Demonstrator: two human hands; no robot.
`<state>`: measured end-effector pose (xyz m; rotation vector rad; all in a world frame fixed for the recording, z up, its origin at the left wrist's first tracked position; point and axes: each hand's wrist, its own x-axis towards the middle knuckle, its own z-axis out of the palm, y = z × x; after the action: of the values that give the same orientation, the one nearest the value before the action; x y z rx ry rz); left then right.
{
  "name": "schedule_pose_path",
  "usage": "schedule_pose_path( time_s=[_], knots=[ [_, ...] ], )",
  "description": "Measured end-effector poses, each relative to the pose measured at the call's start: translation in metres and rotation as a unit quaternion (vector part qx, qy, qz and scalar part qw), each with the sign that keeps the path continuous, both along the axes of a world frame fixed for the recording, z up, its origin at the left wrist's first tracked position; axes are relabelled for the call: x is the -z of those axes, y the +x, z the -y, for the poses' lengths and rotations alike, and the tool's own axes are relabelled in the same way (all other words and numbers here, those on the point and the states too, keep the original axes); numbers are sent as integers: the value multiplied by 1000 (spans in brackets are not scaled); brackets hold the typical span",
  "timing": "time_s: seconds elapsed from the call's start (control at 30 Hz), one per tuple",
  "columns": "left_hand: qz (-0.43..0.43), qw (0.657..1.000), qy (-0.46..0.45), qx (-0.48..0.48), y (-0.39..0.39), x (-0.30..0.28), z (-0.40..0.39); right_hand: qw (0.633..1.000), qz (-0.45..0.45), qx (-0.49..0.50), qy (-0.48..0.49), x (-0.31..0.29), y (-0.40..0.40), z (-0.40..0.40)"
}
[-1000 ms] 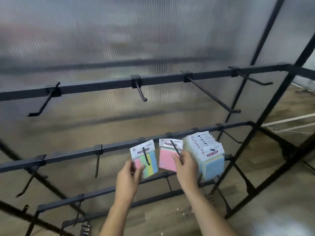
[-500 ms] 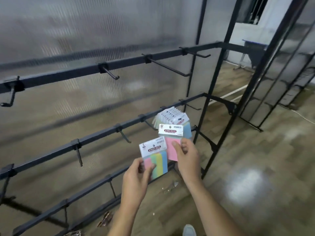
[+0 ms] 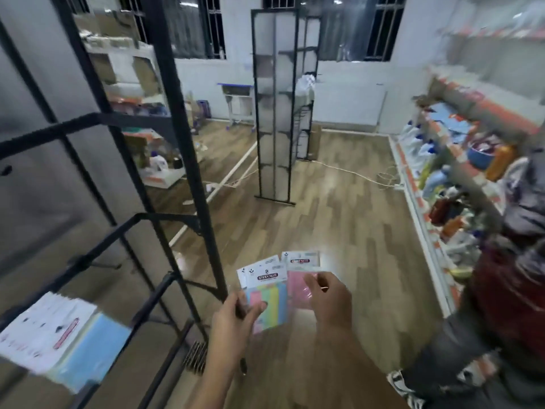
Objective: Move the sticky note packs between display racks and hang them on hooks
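Left hand [image 3: 236,315] pinches striped pastel sticky-note packs [image 3: 267,293]; right hand [image 3: 330,299] pinches, apparently, one pink card-headed pack [image 3: 298,283]. Carry header holes upward toward the far black wire rack [image 3: 280,113].

Pretty dim indoor shot, kinda bluish and flat. The windows [image 3: 380,28] at the back are dark, so the light seems to come from overhead, with a soft glare patch on the wood floor [image 3: 333,184]. Heavy motion blur on the right-hand shelves [image 3: 460,160] and the blue packs [image 3: 59,335] bottom left. Wide-angle lens bends the black rack [image 3: 177,137] near the edges. Shadows are weak.
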<state>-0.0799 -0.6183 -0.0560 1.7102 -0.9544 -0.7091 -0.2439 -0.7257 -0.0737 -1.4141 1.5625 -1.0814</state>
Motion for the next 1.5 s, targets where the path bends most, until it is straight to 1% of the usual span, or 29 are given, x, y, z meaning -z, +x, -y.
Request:
schedule_pose_path(
  time_s=[0.07,0.2,0.3,0.4,0.47,0.57,0.67,0.77,0.97,1.13,1.27,1.4,1.5],
  knots=[
    [0,999,7,32,-18,2,56,999,-14,28,11,1,-33,40],
    [23,995,-8,94,-60,-8,154,997,-56,59,8,-6,-84,110],
    [65,987,-37,139,-91,-9,219,994,-63,93,13,-10,-115,156],
    [77,979,-41,183,-113,2,294,988,-47,140,38,0,-147,208],
    [74,973,-45,213,-127,10,347,985,-32,164,52,12,-166,247],
    [43,967,-49,248,-146,20,435,977,-32,205,51,20,-186,319],
    [24,960,-50,276,-152,22,534,972,-39,230,31,5,-189,405],
    [27,950,-56,306,-147,8,630,970,-32,241,22,-17,-180,490],
    [51,946,-54,316,-129,2,776,964,-37,262,6,-31,-172,638],
    [58,953,-35,296,-110,19,899,970,-44,240,19,-9,-165,772],
    [51,960,-43,273,-109,19,1004,974,-35,222,18,7,-166,889],
    [64,968,-53,239,-107,14,1121,985,-21,171,-4,9,-168,1026],
    [75,975,-64,198,-97,-7,1204,991,-13,129,-14,-10,-157,1134]
  ],
)
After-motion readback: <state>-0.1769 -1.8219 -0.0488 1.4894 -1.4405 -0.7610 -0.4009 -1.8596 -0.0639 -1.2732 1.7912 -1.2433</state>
